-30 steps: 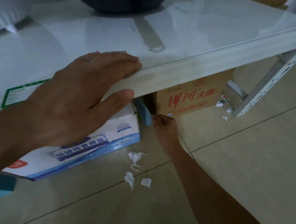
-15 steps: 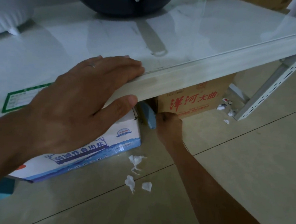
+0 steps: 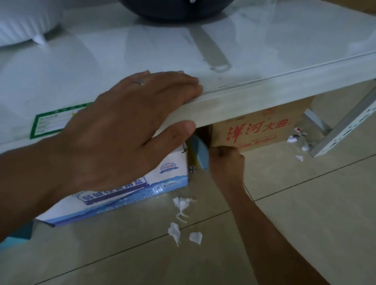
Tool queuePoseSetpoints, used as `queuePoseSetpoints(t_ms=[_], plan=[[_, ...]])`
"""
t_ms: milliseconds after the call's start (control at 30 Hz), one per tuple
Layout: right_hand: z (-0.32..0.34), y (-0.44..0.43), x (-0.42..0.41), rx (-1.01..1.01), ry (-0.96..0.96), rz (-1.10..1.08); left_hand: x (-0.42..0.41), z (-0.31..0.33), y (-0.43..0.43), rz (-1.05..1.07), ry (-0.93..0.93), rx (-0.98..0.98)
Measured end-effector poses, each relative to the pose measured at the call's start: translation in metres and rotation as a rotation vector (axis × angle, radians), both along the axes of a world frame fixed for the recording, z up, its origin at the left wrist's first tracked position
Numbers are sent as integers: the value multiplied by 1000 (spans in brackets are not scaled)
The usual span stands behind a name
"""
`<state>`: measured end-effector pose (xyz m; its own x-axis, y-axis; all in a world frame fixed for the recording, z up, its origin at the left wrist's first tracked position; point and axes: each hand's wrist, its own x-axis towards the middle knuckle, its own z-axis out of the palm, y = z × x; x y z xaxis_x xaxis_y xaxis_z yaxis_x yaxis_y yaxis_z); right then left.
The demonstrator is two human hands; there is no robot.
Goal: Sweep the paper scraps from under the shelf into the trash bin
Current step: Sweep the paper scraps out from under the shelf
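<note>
Paper scraps (image 3: pixel 184 220) on floor tiles just outside white-blue box (image 3: pixel 123 195), more beside the shelf leg (image 3: pixel 300 144). Left hand (image 3: pixel 122 134) flat on shelf edge (image 3: pixel 261 96), fingers together, bracing. Right hand (image 3: pixel 226 164) reaching into gap by blue tool (image 3: pixel 200 154), fingers curled, grip unclear. Step: fetching sweeper; next pull it out. Versus earlier: right hand slightly deeper, no bin visible

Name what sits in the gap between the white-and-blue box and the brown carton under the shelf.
A blue-grey object stands in the gap between white-and-blue box and brown carton, beside the right hand, in the head view.
</note>
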<state>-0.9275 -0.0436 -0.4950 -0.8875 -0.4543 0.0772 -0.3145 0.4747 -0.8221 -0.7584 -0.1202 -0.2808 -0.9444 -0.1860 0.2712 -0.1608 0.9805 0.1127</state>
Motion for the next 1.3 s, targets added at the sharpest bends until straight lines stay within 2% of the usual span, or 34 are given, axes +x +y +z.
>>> queuePoseSetpoints(t_ms=[67, 133, 233, 333, 500, 567, 667, 767, 867, 1000, 1133, 1300], plan=[[1, 11, 4, -112, 29, -16, -1, 0, -1, -8, 7, -3], [-3, -4, 3, -117, 4, 36, -1, 0, -1, -15, 12, 8], [-17, -45, -3, -76, -67, 74, 1, 0, 0, -14, 14, 30], [-28, -73, -9, -24, -57, 34, 0, 2, 0, -17, 6, 21], [-38, -81, -10, 104, -84, -6, 0, 0, -2, -11, -1, -9], [-35, -69, -6, 164, -66, 29, 0, 0, -3, -11, 0, -14], [-19, -27, -1, 226, 76, 76, 0, -1, -3, -3, -8, -11], [-3, 10, 4, 114, 172, 71, 0, -1, -3, -6, -1, -5], [-4, 4, -6, 9, 160, 61, -1, -2, -4, -15, 16, -6], [-14, -8, -9, 139, 88, 166, 0, -2, -3, -15, 7, 21], [-3, 49, 16, 289, 140, 267, -1, -2, -5, -21, -9, -13], [-1, 108, 44, 252, 217, 294, 0, -1, -4, -22, -11, -22]])
